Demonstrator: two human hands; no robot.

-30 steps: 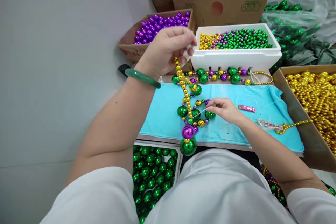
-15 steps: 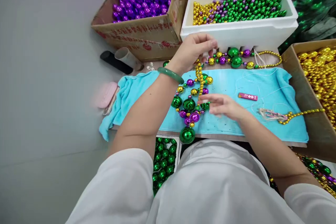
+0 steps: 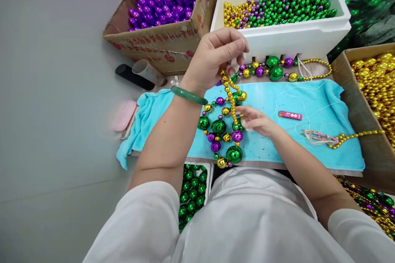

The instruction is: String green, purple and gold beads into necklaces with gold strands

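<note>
My left hand (image 3: 219,54), a green bangle (image 3: 189,95) on its wrist, is raised above the towel. Its closed fingers hold the gold-beaded end of a bead necklace (image 3: 233,109). From there the strand hangs down, its larger green, purple and gold balls lying in loops on the blue towel (image 3: 265,148). Lower and to the right, my right hand (image 3: 257,121) has its bent fingers closed at the hanging strand, beside a green ball. Its fingertips are partly hidden by the beads.
A second bead necklace (image 3: 275,73) lies behind the towel. On the towel are a pink lighter-like piece (image 3: 290,115) and thread snips (image 3: 319,136). Around stand a carton of purple beads (image 3: 148,45), a white foam box (image 3: 284,41) and a carton of gold beads (image 3: 348,131).
My left hand has moved slightly left and down with the necklace. My right hand has drawn its fingers in at the strand. The lowest green ball has swung right.
</note>
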